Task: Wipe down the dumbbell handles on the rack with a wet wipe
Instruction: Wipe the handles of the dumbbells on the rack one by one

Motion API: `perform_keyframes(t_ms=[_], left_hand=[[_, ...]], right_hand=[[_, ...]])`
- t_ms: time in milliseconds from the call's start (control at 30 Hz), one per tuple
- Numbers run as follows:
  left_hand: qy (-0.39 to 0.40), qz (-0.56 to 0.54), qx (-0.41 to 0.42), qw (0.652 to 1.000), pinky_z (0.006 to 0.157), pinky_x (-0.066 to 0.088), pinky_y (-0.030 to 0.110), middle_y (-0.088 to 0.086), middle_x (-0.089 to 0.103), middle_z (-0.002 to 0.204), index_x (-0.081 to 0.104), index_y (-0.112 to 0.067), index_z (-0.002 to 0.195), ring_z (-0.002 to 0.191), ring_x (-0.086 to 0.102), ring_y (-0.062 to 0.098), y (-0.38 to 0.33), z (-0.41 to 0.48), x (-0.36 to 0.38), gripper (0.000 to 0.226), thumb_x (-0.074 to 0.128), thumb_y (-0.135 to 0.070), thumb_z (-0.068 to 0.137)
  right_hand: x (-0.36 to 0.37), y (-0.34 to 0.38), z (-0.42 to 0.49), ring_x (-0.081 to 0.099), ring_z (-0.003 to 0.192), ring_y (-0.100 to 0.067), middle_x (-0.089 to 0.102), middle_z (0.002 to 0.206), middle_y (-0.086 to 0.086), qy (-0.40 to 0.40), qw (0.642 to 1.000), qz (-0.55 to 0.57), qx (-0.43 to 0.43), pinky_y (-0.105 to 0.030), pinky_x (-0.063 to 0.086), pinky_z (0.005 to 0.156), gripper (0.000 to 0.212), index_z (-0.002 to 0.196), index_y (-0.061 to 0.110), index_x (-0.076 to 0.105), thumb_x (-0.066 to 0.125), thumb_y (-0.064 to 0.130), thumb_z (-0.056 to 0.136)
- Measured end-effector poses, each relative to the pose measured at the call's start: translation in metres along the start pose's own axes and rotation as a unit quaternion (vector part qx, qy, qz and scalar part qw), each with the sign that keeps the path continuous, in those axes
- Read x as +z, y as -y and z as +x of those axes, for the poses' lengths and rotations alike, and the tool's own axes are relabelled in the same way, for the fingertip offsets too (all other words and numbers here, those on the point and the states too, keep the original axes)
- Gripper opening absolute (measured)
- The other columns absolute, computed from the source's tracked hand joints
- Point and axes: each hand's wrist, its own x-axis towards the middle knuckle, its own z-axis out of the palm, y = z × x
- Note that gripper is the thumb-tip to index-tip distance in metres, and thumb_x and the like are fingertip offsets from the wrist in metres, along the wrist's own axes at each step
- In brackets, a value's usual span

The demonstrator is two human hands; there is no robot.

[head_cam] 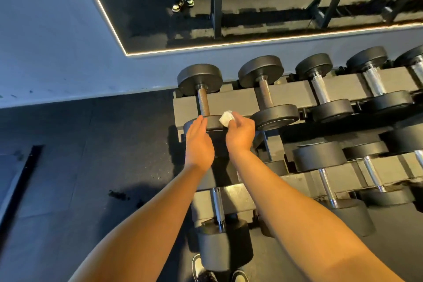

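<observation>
A black dumbbell with a rusty brown handle (203,104) lies at the left end of the rack's top tier (242,101). My left hand (198,142) reaches over its near head (215,124) with straight fingers and holds nothing. My right hand (240,133) pinches a small folded white wet wipe (226,118) just right of that handle, above the near head. A second dumbbell with a brown handle (265,95) lies to the right, followed by ones with chrome handles (320,89).
Lower tiers carry more dumbbells with chrome handles (218,209). A wall mirror (251,2) with a lit edge hangs behind the rack. Dark rubber floor (103,155) lies to the left, with a black bar (21,181) on it. My shoes (206,271) show at the bottom.
</observation>
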Motion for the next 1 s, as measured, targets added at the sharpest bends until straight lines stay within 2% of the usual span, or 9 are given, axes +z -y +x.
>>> perform_keyframes(t_ms=[167, 233, 300, 367, 533, 633, 700, 800, 1000], left_hand=[[0.001, -0.134, -0.068, 0.989, 0.110, 0.047, 0.045, 0.001, 0.058, 0.141, 0.052, -0.037, 0.139, 0.130, 0.056, 0.021, 0.011, 0.005, -0.008, 0.041, 0.042, -0.045, 0.101], [-0.012, -0.130, -0.056, 0.990, 0.102, 0.051, 0.027, -0.007, 0.062, 0.131, 0.053, -0.031, 0.141, 0.122, 0.059, 0.009, 0.010, 0.006, -0.013, 0.038, 0.039, -0.040, 0.107], [-0.023, -0.088, -0.023, 0.996, 0.090, 0.045, 0.005, -0.018, 0.055, 0.131, 0.046, -0.025, 0.148, 0.117, 0.052, -0.016, 0.012, 0.009, -0.014, 0.037, 0.038, -0.028, 0.111], [-0.023, -0.011, 0.042, 0.999, 0.100, 0.039, 0.004, -0.016, 0.046, 0.146, 0.041, -0.020, 0.152, 0.123, 0.040, -0.025, 0.014, 0.012, -0.013, 0.042, 0.039, -0.024, 0.111], [0.015, 0.181, 0.145, 0.973, 0.123, 0.026, 0.049, 0.004, 0.040, 0.159, 0.045, -0.015, 0.152, 0.152, 0.028, 0.022, 0.025, 0.031, 0.002, 0.049, 0.038, -0.028, 0.105], [-0.034, 0.142, 0.140, 0.979, 0.121, 0.029, 0.027, -0.007, 0.047, 0.152, 0.052, -0.023, 0.144, 0.145, 0.035, 0.004, 0.021, 0.023, -0.005, 0.038, 0.047, -0.023, 0.107], [-0.073, 0.072, 0.058, 0.993, 0.098, 0.039, 0.008, -0.024, 0.056, 0.128, 0.058, -0.038, 0.124, 0.117, 0.051, -0.014, 0.023, 0.014, -0.013, 0.024, 0.048, -0.025, 0.107], [-0.110, 0.064, -0.075, 0.989, 0.074, 0.047, 0.018, -0.011, 0.065, 0.103, 0.064, -0.033, 0.113, 0.094, 0.062, 0.004, 0.044, 0.013, -0.017, 0.019, 0.047, -0.039, 0.106], [-0.103, -0.038, -0.081, 0.991, 0.089, 0.043, 0.006, 0.003, 0.059, 0.127, 0.050, -0.013, 0.143, 0.122, 0.057, 0.016, 0.033, 0.006, -0.015, 0.036, 0.045, -0.020, 0.108]], right_hand=[[0.010, 0.003, -0.001, 0.060, 0.112, -0.016, 0.060, 0.123, -0.005, 0.078, 0.996, -0.046, -0.015, -0.016, 0.044, 0.093, 0.030, 0.126, 0.011, 0.069, 0.054, 0.009, 0.100], [0.015, 0.009, -0.012, 0.057, 0.094, -0.001, 0.056, 0.115, 0.000, 0.125, 0.989, -0.060, -0.055, 0.002, 0.038, 0.078, 0.028, 0.125, 0.006, 0.068, 0.056, 0.010, 0.100], [0.019, 0.009, -0.018, 0.062, 0.082, 0.005, 0.057, 0.104, 0.006, 0.149, 0.985, -0.061, -0.067, 0.000, 0.042, 0.069, 0.025, 0.122, 0.000, 0.064, 0.059, 0.010, 0.099], [0.019, 0.010, -0.020, 0.063, 0.084, 0.004, 0.055, 0.104, 0.005, 0.140, 0.982, -0.084, -0.097, -0.005, 0.047, 0.068, 0.025, 0.121, 0.001, 0.063, 0.059, 0.014, 0.100], [0.004, 0.011, -0.015, 0.053, 0.095, 0.013, 0.052, 0.123, 0.007, 0.095, 0.983, -0.101, -0.123, -0.001, 0.043, 0.081, 0.034, 0.138, 0.019, 0.058, 0.046, 0.018, 0.106], [0.008, 0.008, -0.019, 0.053, 0.102, 0.001, 0.056, 0.124, -0.001, 0.066, 0.984, -0.102, -0.134, -0.012, 0.044, 0.097, 0.031, 0.128, 0.012, 0.065, 0.051, 0.007, 0.101], [0.013, 0.004, -0.024, 0.051, 0.113, -0.008, 0.055, 0.126, -0.002, 0.090, 0.975, -0.137, -0.151, -0.020, 0.042, 0.105, 0.032, 0.127, 0.012, 0.066, 0.055, 0.003, 0.098], [0.018, 0.000, -0.030, 0.046, 0.123, -0.011, 0.049, 0.132, 0.003, 0.092, 0.975, -0.149, -0.140, -0.019, 0.038, 0.107, 0.038, 0.135, 0.015, 0.061, 0.055, 0.005, 0.099], [0.018, 0.003, -0.037, 0.045, 0.127, -0.014, 0.048, 0.136, 0.000, 0.095, 0.973, -0.163, -0.135, -0.017, 0.033, 0.107, 0.040, 0.138, 0.014, 0.058, 0.053, 0.005, 0.099]])
